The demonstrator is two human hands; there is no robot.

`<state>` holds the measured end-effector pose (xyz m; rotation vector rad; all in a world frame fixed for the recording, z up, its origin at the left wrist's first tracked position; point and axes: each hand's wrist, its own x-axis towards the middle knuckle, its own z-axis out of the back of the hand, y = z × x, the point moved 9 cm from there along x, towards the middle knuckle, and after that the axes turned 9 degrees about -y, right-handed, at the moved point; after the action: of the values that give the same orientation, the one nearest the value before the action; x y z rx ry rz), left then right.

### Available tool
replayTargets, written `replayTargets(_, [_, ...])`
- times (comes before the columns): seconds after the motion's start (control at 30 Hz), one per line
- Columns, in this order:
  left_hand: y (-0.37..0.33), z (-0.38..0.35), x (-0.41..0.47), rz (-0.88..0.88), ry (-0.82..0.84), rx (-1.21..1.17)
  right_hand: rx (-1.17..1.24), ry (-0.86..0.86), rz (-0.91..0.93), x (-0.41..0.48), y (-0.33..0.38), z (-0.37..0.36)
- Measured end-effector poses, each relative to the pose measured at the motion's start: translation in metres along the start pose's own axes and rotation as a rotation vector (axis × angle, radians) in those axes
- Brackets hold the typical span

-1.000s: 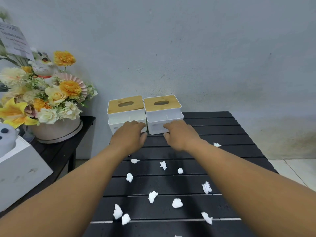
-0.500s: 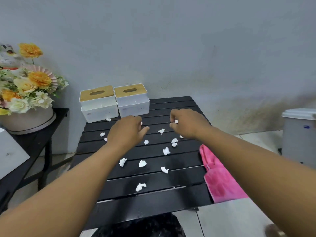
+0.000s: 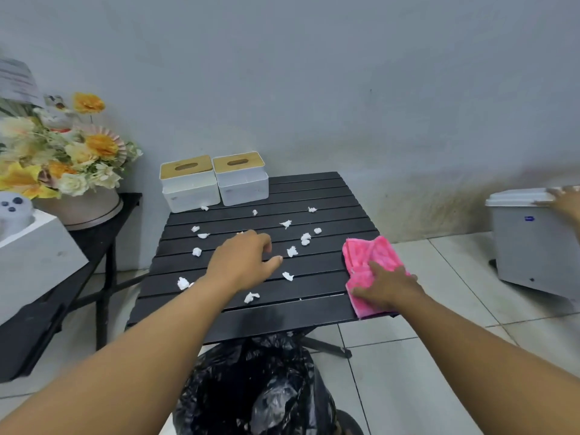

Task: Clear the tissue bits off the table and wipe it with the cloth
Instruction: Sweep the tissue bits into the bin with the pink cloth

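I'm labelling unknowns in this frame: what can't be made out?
Head view only:
- Left hand over the black slatted table: its back hides whether it holds any white tissue bits.
- Pink cloth: partly under the right hand.
- Black plastic bag: top hidden under the table edge.
- White card above the flowers: print blurred.
- Grey lidded bin: cut off by the right edge.

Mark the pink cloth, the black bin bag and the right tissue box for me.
Pink cloth [image 3: 370, 252], head view: on its bunched far half.
Black bin bag [image 3: 266, 390], head view: on its crinkled middle.
Right tissue box [image 3: 243, 186], head view: on its white front wall.
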<state>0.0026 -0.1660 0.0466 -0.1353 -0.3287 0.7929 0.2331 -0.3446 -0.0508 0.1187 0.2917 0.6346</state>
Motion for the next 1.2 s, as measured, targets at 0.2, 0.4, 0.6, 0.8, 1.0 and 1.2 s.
replayTargets(0.2, [0.019, -0.018, 0.000, 0.031, 0.009, -0.024, -0.068, -0.364, 0.161, 0.012, 0.026, 0.005])
replayTargets(0.4, [0.031, -0.048, 0.024, 0.024, -0.003, -0.047, 0.002, -0.556, 0.143, 0.039, 0.044, 0.016])
replayTargets(0.6, [0.042, -0.064, 0.054, 0.011, -0.022, -0.078, 0.168, -0.560, 0.095, 0.077, 0.063, 0.025])
replayTargets(0.8, [0.048, -0.062, 0.073, 0.043, -0.068, -0.140, 0.190, -0.512, 0.076, 0.106, 0.074, 0.021])
replayTargets(1.0, [0.059, -0.075, 0.100, 0.033, -0.026, -0.117, 0.151, -0.539, 0.091, 0.135, 0.081, 0.016])
replayTargets(1.2, [0.058, -0.073, 0.139, -0.002, -0.042, -0.095, 0.177, -0.537, 0.105, 0.175, 0.090, 0.021])
